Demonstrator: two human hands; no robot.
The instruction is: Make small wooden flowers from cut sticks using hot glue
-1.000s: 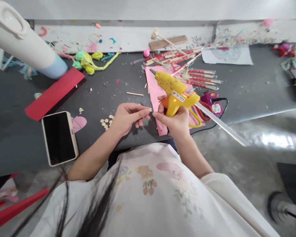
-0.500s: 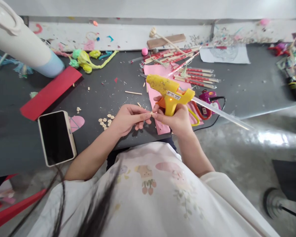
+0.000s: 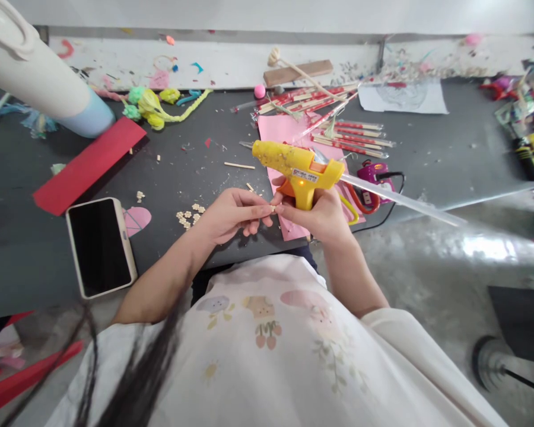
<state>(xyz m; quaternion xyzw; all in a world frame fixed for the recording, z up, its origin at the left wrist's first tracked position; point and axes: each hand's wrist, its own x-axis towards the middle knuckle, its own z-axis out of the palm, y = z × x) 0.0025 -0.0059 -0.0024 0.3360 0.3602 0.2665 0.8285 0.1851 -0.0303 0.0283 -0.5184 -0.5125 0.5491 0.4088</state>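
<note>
My left hand (image 3: 238, 214) pinches a tiny pale wooden piece (image 3: 273, 209) between thumb and forefinger. The fingertips of my right hand (image 3: 318, 216) meet the same piece from the other side. Held in that right hand is a yellow hot glue gun (image 3: 293, 163), its nozzle pointing left and its small light lit orange. A long clear glue stick (image 3: 400, 197) sticks out of the gun's back. Small cream flower-like wooden pieces (image 3: 187, 217) lie in a cluster left of my left hand. Under the gun lies a pink sheet (image 3: 291, 228).
A phone (image 3: 101, 248) and a red strip (image 3: 89, 166) lie on the left, with a white-and-blue bottle (image 3: 71, 95) behind. Packaged sticks (image 3: 353, 139) lie at the back. A purple plug block (image 3: 376, 178) with a black cable sits right, near the table edge.
The glue gun has tilted slightly, its nozzle shifting left and a little down. Both hands stay together at the tiny piece, and the whole view has shifted slightly.
</note>
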